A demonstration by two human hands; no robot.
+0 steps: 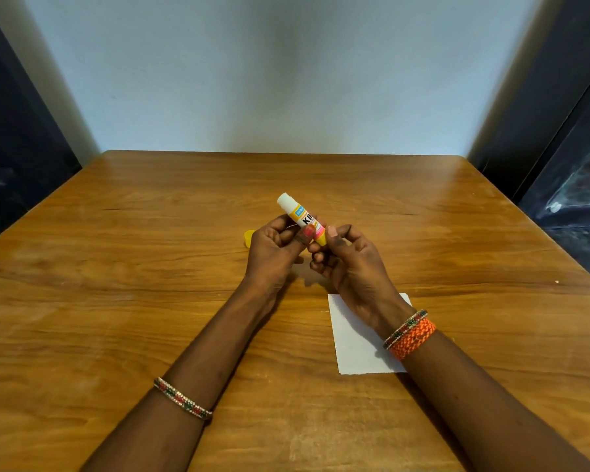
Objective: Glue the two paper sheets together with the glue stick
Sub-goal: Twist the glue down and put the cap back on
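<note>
A white and yellow glue stick (298,214) is held above the middle of the wooden table (116,267), uncapped, its white tip pointing up and to the far left. My left hand (275,250) grips its body. My right hand (348,260) pinches its yellow base between thumb and fingers. Its yellow cap (249,238) lies on the table just left of my left hand, partly hidden. A white paper sheet (353,342) lies flat under my right wrist; I cannot tell whether it is one sheet or two stacked.
The table's far edge meets a pale wall (286,80). Dark furniture (573,182) stands along both sides of the table. Bangles ring both wrists.
</note>
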